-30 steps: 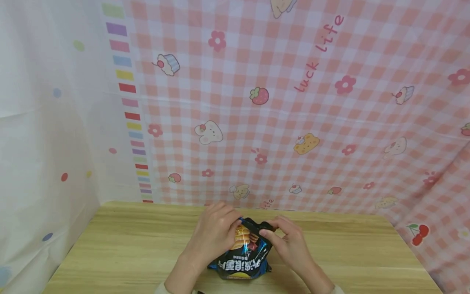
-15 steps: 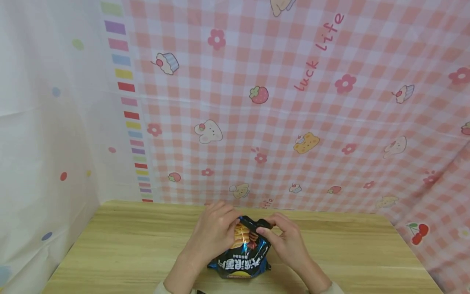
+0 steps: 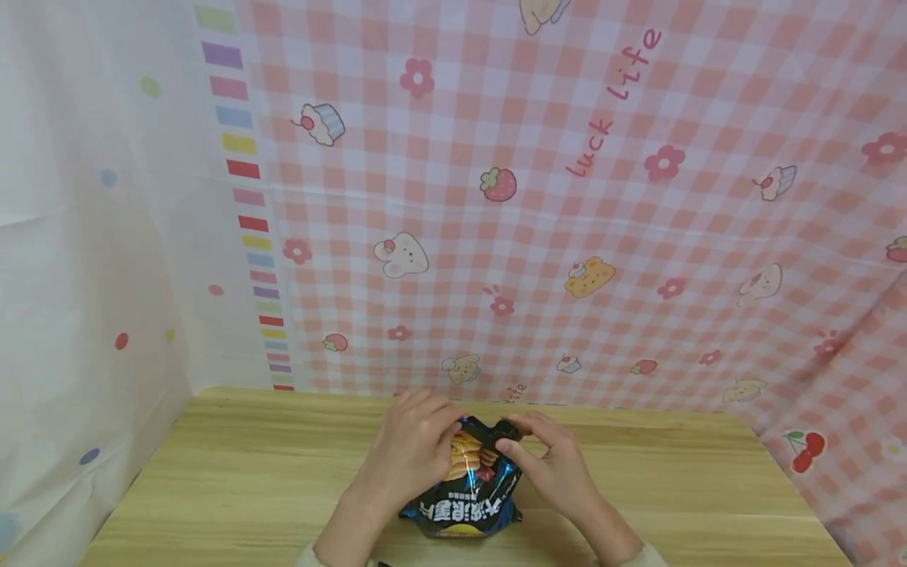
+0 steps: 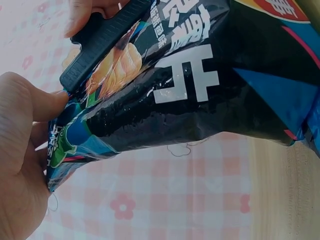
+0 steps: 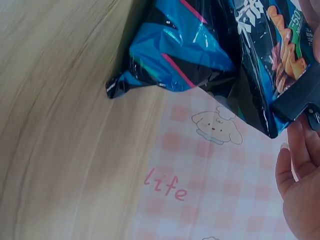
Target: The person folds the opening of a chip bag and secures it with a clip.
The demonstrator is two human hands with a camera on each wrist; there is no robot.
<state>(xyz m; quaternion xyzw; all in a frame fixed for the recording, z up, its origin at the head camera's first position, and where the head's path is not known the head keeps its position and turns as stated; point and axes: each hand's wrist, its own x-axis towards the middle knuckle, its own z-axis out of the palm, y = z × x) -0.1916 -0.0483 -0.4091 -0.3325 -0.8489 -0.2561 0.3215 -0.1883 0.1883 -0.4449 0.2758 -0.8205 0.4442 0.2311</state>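
Note:
A black and blue bag of potato chips point(image 3: 460, 508) stands on the table, its printing upside down in the head view. Along the bag's top edge lies a black bag clip point(image 4: 107, 42). My left hand point(image 3: 414, 445) pinches the top corner of the bag, with the thumb beside one end of the clip in the left wrist view. On the other side, my right hand point(image 3: 560, 465) pinches the clip between thumb and fingers. In the right wrist view the clip point(image 5: 297, 97) sits across the bag near its corner, and part of the right hand is cut off.
A light wooden table point(image 3: 269, 472) carries the bag. Behind it hangs a pink checked cloth point(image 3: 453, 236), with a white dotted cloth point(image 3: 92, 268) on the left. More checked cloth borders the right side.
My right hand has shifted slightly left with the clip. The left hand keeps its hold on the bag's corner, and the bag stays nearly in place.

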